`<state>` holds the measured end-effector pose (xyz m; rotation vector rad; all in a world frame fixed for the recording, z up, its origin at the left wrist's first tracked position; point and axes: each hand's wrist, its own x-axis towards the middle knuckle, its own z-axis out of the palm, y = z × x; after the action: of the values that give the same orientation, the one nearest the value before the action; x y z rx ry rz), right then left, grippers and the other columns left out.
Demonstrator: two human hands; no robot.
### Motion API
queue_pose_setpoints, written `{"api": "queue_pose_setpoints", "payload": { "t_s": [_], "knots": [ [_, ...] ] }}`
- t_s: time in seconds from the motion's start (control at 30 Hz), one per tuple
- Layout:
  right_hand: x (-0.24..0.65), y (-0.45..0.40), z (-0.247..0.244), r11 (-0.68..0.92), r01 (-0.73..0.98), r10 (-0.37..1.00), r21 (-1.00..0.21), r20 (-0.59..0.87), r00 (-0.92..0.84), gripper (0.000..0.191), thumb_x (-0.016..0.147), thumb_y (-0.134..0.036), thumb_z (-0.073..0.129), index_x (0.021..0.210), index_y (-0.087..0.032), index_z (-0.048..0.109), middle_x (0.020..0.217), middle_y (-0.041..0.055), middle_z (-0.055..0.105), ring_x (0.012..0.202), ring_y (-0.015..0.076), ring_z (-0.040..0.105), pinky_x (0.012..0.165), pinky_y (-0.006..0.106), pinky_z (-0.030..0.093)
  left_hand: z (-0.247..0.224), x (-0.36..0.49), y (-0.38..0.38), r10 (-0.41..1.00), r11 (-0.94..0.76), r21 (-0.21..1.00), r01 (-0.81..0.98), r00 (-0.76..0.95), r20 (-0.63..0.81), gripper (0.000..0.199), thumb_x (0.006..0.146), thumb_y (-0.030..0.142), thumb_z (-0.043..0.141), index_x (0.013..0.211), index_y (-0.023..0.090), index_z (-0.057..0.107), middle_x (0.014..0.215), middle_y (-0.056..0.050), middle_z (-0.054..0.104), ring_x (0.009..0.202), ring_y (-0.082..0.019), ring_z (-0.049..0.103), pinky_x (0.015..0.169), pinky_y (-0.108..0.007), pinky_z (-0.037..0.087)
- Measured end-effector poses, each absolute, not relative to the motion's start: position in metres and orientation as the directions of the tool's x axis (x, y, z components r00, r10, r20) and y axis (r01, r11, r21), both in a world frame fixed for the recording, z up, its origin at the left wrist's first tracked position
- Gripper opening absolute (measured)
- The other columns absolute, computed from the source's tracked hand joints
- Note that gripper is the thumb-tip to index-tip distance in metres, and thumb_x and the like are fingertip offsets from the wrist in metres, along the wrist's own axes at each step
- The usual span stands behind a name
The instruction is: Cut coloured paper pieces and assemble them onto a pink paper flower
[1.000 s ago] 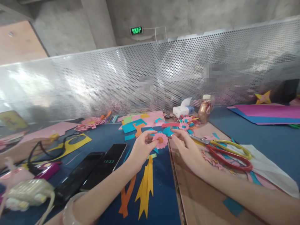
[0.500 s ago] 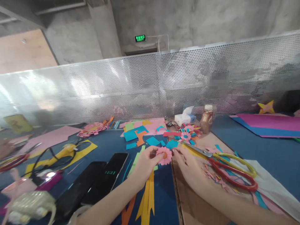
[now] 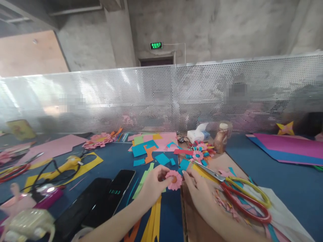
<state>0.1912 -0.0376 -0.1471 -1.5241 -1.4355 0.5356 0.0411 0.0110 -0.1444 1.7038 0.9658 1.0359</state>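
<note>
A pink paper flower (image 3: 178,184) with an orange-brown centre is held in my left hand (image 3: 154,183), whose thumb presses on that centre. My right hand (image 3: 199,190) is at the flower's right edge, thumb and fingers pinched together. What lies between those fingertips is too small to make out. Behind the fingers lies a blue paper piece (image 3: 184,164). Large scissors (image 3: 243,198) with red and yellow handles rest just right of my right hand. Green paper strips (image 3: 141,181) and yellow paper strips (image 3: 152,222) are partly covered by my left hand and forearm.
Two dark phones (image 3: 113,195) lie left of my forearm, near a yellow glue gun (image 3: 63,168) with a black cable. Finished paper flowers (image 3: 198,154), a tissue box (image 3: 198,135) and a brown-filled bottle (image 3: 221,139) stand at the back. Perforated metal panels (image 3: 113,101) border the table.
The camera view has tilted slightly, so everything sits a little lower and leftward. My left hand keeps the flower, and the right fingertips stay pinched at its edge.
</note>
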Motion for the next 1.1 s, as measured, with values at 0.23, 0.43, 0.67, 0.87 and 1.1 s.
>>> {"api": "queue_pose_setpoints", "payload": {
  "t_s": [0.23, 0.43, 0.67, 0.87, 1.1],
  "knots": [
    [0.190, -0.031, -0.155, 0.206, 0.430, 0.922, -0.879, 0.321, 0.214, 0.028, 0.085, -0.041, 0.039, 0.074, -0.019, 0.051, 0.073, 0.0012, 0.056, 0.072, 0.0156, 0.054, 0.069, 0.026, 0.043, -0.151, 0.041, 0.017, 0.909, -0.313, 0.936, 0.164, 0.337, 0.245, 0.014, 0.069, 0.025, 0.060, 0.077, 0.015, 0.053, 0.067, 0.001, 0.056, 0.063, -0.013, 0.055, 0.057, -0.023, 0.040],
    [0.190, -0.025, -0.162, 0.285, 0.442, 0.921, -0.851, 0.371, 0.122, 0.025, 0.074, -0.043, 0.055, 0.072, -0.017, 0.051, 0.073, 0.0016, 0.056, 0.071, 0.0164, 0.053, 0.063, 0.026, 0.043, -0.146, 0.041, 0.012, 0.893, -0.321, 0.941, 0.108, 0.367, 0.262, 0.014, 0.070, 0.026, 0.059, 0.077, 0.014, 0.054, 0.072, -0.003, 0.061, 0.067, -0.016, 0.058, 0.062, -0.026, 0.044],
    [0.190, -0.025, -0.161, 0.290, 0.429, 0.912, -0.856, 0.383, 0.148, 0.022, 0.074, -0.039, 0.056, 0.074, -0.018, 0.057, 0.066, 0.0002, 0.057, 0.065, 0.0154, 0.052, 0.059, 0.026, 0.042, -0.144, 0.041, 0.007, 0.875, -0.339, 0.932, 0.126, 0.406, 0.263, 0.013, 0.074, 0.025, 0.055, 0.080, 0.014, 0.055, 0.080, -0.007, 0.064, 0.076, -0.018, 0.060, 0.068, -0.029, 0.046],
    [0.192, -0.022, -0.167, 0.342, 0.433, 0.887, -0.834, 0.439, 0.145, 0.020, 0.075, -0.037, 0.056, 0.071, -0.018, 0.058, 0.067, 0.0000, 0.058, 0.068, 0.0160, 0.054, 0.061, 0.026, 0.042, -0.143, 0.041, 0.004, 0.874, -0.353, 0.924, 0.145, 0.405, 0.270, 0.015, 0.074, 0.028, 0.056, 0.081, 0.014, 0.055, 0.082, -0.007, 0.064, 0.076, -0.018, 0.060, 0.069, -0.029, 0.046],
    [0.192, -0.030, -0.159, 0.439, 0.549, 0.812, -0.711, 0.576, 0.097, 0.015, 0.080, -0.033, 0.053, 0.076, -0.019, 0.058, 0.079, 0.0023, 0.059, 0.081, 0.0180, 0.054, 0.075, 0.032, 0.044, -0.140, 0.039, 0.001, 0.842, -0.474, 0.851, 0.224, 0.399, 0.364, 0.011, 0.078, 0.027, 0.053, 0.078, 0.016, 0.057, 0.076, -0.003, 0.063, 0.073, -0.017, 0.059, 0.068, -0.028, 0.045]
  ]
}}
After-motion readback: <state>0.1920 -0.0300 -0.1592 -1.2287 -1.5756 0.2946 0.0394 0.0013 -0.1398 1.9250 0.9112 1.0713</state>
